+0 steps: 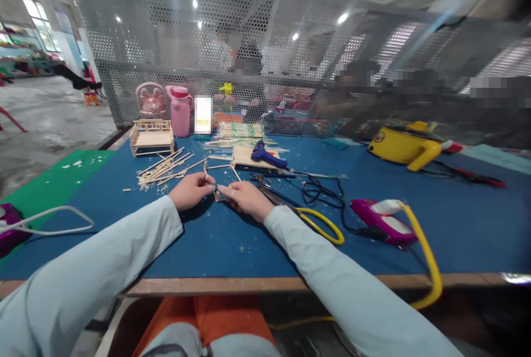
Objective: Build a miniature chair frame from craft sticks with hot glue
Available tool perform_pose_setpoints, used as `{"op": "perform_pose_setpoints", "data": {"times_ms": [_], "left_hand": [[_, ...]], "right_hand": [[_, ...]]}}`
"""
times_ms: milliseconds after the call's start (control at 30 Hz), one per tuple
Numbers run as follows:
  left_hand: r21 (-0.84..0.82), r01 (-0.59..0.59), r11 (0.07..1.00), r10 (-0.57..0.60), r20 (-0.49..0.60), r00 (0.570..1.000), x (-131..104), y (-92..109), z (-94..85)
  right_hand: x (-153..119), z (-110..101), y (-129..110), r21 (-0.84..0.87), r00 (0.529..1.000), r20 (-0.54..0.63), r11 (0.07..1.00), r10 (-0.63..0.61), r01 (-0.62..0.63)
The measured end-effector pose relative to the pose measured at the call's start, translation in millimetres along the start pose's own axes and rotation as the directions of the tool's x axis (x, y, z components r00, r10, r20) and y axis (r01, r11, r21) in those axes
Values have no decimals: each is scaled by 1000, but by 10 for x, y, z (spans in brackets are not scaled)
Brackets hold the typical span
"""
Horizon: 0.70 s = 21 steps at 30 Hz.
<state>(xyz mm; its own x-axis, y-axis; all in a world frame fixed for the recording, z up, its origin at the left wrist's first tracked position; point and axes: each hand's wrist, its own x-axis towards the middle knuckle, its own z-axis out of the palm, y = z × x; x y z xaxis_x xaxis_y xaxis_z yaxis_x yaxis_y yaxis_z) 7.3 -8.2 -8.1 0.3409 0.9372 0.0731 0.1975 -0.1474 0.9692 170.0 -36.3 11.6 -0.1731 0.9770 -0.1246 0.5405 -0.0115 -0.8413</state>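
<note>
My left hand point(193, 190) has its fingers pinched at the near left side of a small frame of thin wooden sticks point(219, 167). My right hand point(248, 199) closes on the frame's near right side, its fingertips almost meeting those of the left. A small pale piece shows just below the fingertips, too small to make out. Beyond the hands, a blue glue gun point(267, 157) rests on a flat wooden stick piece point(244, 156). Loose wooden sticks point(164, 170) lie scattered beyond my left hand. Scissors with yellow handles point(321, 225) lie right of my right hand.
A small stick-built bed point(152, 138), a pink bottle point(180, 114) and bundled sticks point(240, 130) stand along the back before a perforated metal screen point(166, 25). Black cable point(321, 188), a purple power strip point(384, 221) and a yellow case point(398, 146) occupy the right.
</note>
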Motion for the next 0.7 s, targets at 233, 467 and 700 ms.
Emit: {"op": "perform_pose_setpoints", "data": {"times_ms": [233, 467, 700], "left_hand": [[56, -23, 998, 23, 9, 1000, 4, 14, 2], [59, -26, 998, 27, -12, 1000, 18, -14, 16], [4, 13, 1000, -13, -16, 1000, 4, 44, 15]], "right_hand": [[-3, -15, -18, 51, 999, 15, 998, 45, -46], [15, -14, 14, 80, 998, 34, 996, 44, -47], [11, 8, 22, -2, 1000, 8, 1000, -12, 12]]}}
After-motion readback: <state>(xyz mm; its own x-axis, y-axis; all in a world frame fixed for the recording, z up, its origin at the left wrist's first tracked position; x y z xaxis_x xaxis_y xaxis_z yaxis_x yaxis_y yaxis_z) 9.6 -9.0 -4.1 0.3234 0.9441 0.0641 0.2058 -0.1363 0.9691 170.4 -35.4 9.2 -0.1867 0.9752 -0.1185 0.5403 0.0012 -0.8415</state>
